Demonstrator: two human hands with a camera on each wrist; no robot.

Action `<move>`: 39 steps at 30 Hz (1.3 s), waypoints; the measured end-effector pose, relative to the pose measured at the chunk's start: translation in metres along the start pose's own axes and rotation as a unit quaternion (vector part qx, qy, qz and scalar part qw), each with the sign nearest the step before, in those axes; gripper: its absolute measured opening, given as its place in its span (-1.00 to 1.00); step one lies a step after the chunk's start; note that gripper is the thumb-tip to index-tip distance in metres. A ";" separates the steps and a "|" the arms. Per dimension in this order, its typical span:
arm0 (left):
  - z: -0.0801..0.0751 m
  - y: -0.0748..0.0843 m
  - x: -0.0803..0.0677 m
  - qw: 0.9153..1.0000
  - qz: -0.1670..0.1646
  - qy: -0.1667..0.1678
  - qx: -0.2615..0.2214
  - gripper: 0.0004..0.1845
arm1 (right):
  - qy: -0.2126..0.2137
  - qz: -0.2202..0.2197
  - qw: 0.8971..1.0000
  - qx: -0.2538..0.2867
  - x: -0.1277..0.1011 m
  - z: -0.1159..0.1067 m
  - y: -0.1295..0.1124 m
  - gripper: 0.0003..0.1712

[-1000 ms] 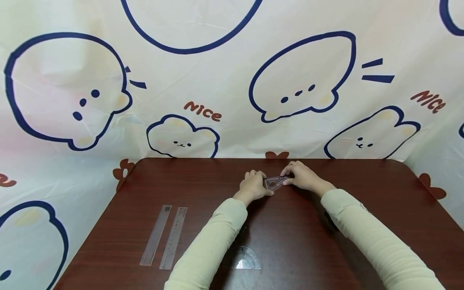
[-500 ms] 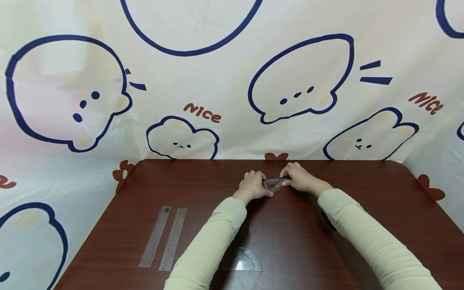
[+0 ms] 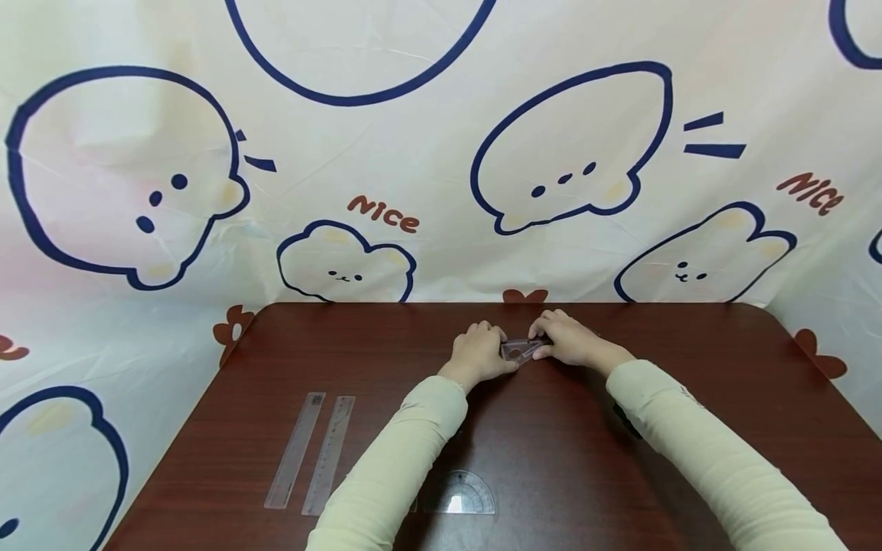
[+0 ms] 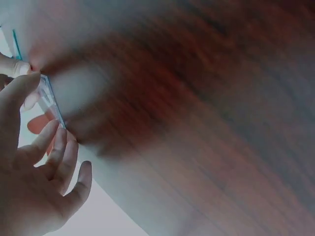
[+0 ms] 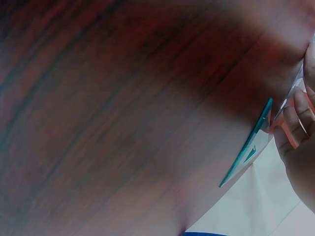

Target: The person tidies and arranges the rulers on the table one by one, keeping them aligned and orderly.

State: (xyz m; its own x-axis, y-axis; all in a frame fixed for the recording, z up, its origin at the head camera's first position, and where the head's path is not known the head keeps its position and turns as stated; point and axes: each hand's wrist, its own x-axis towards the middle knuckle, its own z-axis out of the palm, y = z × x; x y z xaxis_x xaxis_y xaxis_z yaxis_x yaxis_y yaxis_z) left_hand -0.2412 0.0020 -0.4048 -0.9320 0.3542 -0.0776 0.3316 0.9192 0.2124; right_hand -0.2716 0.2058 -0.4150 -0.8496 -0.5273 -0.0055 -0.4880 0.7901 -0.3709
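Observation:
Both hands meet at the far middle of the dark wooden table (image 3: pixel 620 474). Between them is a small clear plastic set square (image 3: pixel 521 350), lifted slightly off the wood. My left hand (image 3: pixel 480 352) pinches its left side with curled fingers, and my right hand (image 3: pixel 560 341) pinches its right corner. In the left wrist view the set square's edge (image 4: pixel 51 104) runs past my left hand's fingers (image 4: pixel 59 147). The right wrist view shows the set square (image 5: pixel 252 145) edge-on, with a teal rim, held by my right hand's fingers (image 5: pixel 297 123).
Two clear straight rulers (image 3: pixel 296 450) (image 3: pixel 330 453) lie side by side at the near left of the table. A clear protractor (image 3: pixel 459 493) lies near the front edge, partly under my left sleeve (image 3: pixel 400 467). A cartoon-print cloth (image 3: pixel 386 153) hangs behind the table.
My right hand has shifted slightly left toward my left hand, so more of the set square is covered. The rulers and protractor have not moved.

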 end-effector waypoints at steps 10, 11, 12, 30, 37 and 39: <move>0.005 -0.002 -0.002 1.000 0.008 0.012 0.006 -0.44 | 0.006 -0.037 0.997 -0.064 -0.002 0.005 -0.002 -0.74; 0.005 -0.002 -0.003 1.000 0.007 0.010 0.003 -0.43 | 0.010 -0.041 0.997 -0.070 -0.002 0.005 -0.002 -0.74; 0.005 -0.003 -0.003 1.000 0.006 0.010 -0.001 -0.42 | 0.013 -0.045 0.996 -0.076 -0.001 0.006 -0.002 -0.75; 0.010 -0.005 -0.006 1.000 0.007 0.021 -0.012 -0.41 | 0.039 -0.081 0.989 -0.121 -0.003 0.012 0.005 -0.72; 0.005 -0.003 -0.005 0.995 0.045 0.034 0.086 -0.48 | 0.050 -0.087 0.990 -0.100 -0.004 0.011 0.009 -0.71; 0.004 -0.004 -0.004 0.993 0.051 0.035 0.098 -0.48 | 0.048 -0.085 0.991 -0.093 -0.005 0.010 0.010 -0.70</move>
State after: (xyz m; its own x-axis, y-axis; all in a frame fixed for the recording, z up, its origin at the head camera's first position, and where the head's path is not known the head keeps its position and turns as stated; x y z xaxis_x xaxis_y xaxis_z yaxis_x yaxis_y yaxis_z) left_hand -0.2385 -0.0022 -0.4090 -0.8981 0.4398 0.0045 0.4398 0.8978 0.0214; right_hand -0.2706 0.2129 -0.4277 -0.7627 -0.6326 0.1345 -0.6465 0.7410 -0.1815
